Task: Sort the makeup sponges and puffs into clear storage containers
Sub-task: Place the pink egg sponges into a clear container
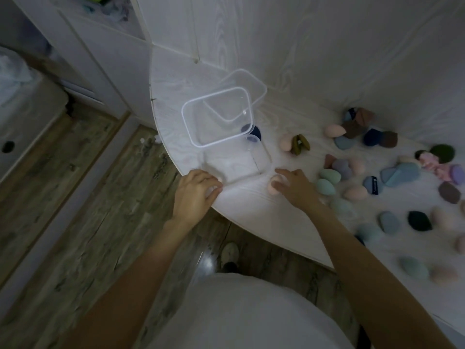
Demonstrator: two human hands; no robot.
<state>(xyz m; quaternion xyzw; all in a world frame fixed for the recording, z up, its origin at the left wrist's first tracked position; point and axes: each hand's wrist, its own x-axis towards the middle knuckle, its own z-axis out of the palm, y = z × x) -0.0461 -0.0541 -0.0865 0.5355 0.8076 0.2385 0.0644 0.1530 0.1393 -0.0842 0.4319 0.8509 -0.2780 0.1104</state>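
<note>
A clear plastic container (pixel 216 117) stands on the white table (pixel 251 210), with a second clear box or lid (pixel 251 81) behind it and another clear box (pixel 236 162) in front. My left hand (pixel 196 192) rests at the table edge, fingers curled over a small pink sponge (pixel 214 190). My right hand (pixel 294 187) closes its fingers on a pink sponge (pixel 273 188) near the front box. Several sponges and puffs in pink, teal, blue, brown and black lie scattered to the right, among them a teal sponge (pixel 329 175) and a pink sponge (pixel 286 141).
A dark blue puff (pixel 255 133) sits behind the container. An olive puff (pixel 300 144) lies mid-table. White wall panels rise behind the table. To the left are wooden floor (pixel 88 197) and white cabinets (pixel 83 46). My shoe (pixel 230 255) shows below the curved table edge.
</note>
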